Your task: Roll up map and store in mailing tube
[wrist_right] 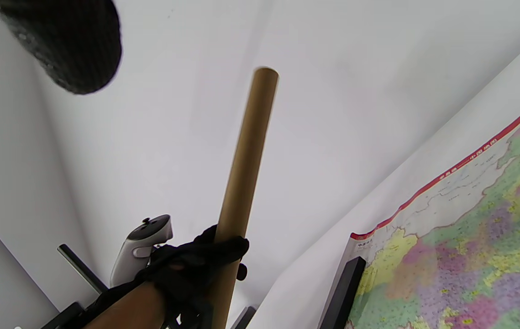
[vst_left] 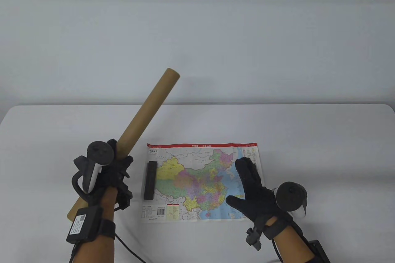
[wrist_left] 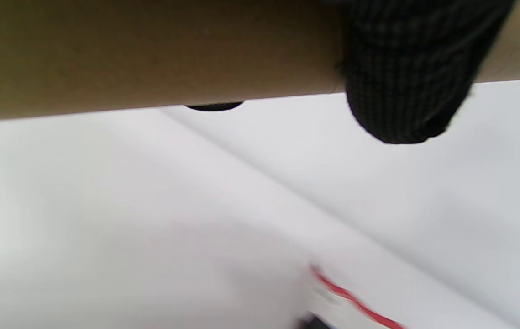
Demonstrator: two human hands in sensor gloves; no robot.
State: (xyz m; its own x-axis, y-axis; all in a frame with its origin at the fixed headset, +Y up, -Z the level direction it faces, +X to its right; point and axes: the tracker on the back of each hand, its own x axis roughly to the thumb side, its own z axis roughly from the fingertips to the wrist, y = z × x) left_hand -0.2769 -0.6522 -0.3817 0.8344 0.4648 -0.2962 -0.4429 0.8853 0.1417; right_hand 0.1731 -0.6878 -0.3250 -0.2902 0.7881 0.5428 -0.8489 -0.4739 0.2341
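Observation:
A coloured map (vst_left: pixel 197 179) lies flat on the white table (vst_left: pixel 324 152). A black bar (vst_left: pixel 150 180) lies on its left edge. My left hand (vst_left: pixel 118 167) grips a long brown cardboard mailing tube (vst_left: pixel 145 115) near its lower end and holds it tilted up, far end up and to the right. The tube also shows in the left wrist view (wrist_left: pixel 150 50), with a gloved finger (wrist_left: pixel 406 77) over it, and in the right wrist view (wrist_right: pixel 246 155). My right hand (vst_left: pixel 250 182) rests flat, fingers spread, on the map's right part (wrist_right: pixel 470 237).
The black bar shows in the right wrist view (wrist_right: pixel 342 292) at the map's left edge. The table's back edge (vst_left: pixel 197 104) runs behind the map. A cable (vst_left: pixel 129 247) trails from my left wrist over the table's front.

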